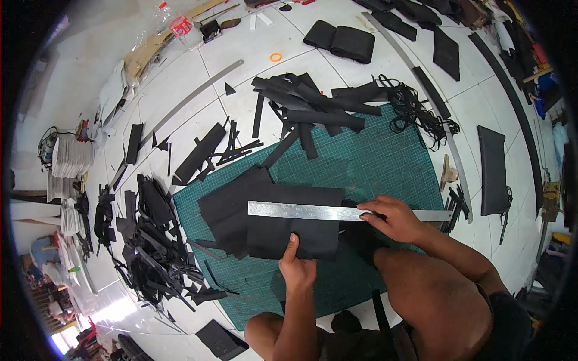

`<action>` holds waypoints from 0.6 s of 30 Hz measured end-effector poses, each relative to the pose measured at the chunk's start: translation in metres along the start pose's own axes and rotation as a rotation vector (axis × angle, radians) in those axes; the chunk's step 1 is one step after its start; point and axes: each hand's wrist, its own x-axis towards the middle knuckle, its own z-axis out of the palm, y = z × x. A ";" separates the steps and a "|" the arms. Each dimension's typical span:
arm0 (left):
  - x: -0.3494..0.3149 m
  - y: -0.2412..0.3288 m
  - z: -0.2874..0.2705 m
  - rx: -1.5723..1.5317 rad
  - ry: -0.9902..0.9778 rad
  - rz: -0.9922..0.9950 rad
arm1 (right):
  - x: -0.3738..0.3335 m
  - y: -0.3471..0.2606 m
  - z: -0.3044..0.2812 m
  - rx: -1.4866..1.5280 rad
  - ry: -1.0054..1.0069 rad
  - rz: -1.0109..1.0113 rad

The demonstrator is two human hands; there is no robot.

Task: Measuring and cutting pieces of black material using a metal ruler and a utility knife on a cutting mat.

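Note:
A rectangular black sheet (274, 240) of fabric-like material lies on a green gridded cutting mat (385, 156). My left hand (297, 271) grips its near edge, thumb on top and the other fingers folded out of sight. Across the upper part of the sheet runs a long metal ruler (301, 211), reaching right past the mat's edge. My right hand (392, 220) is closed on the ruler to the right of the sheet. Something small and dark shows under its fingers, too hidden to name. More black sheets (226, 207) lie partly under the first, to its left.
Black strips (319, 105) are heaped at the mat's far edge, beside tangled black cord (415, 111). A pile of black scraps (156, 259) lies left on the white tiled floor. Long metal strips (192, 99), a plastic bottle (185, 30) and a folded black piece (340, 41) lie farther off.

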 end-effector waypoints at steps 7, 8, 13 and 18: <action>0.001 -0.001 0.002 0.027 0.056 -0.006 | 0.000 0.002 -0.001 0.017 -0.004 0.013; 0.002 -0.001 -0.001 0.029 0.040 0.005 | 0.000 0.003 0.000 0.003 0.004 0.002; 0.002 -0.002 0.002 0.047 0.022 0.021 | -0.001 0.003 0.001 0.008 0.015 -0.013; 0.001 0.000 0.000 0.019 0.011 0.003 | 0.000 -0.002 0.000 -0.002 0.008 -0.011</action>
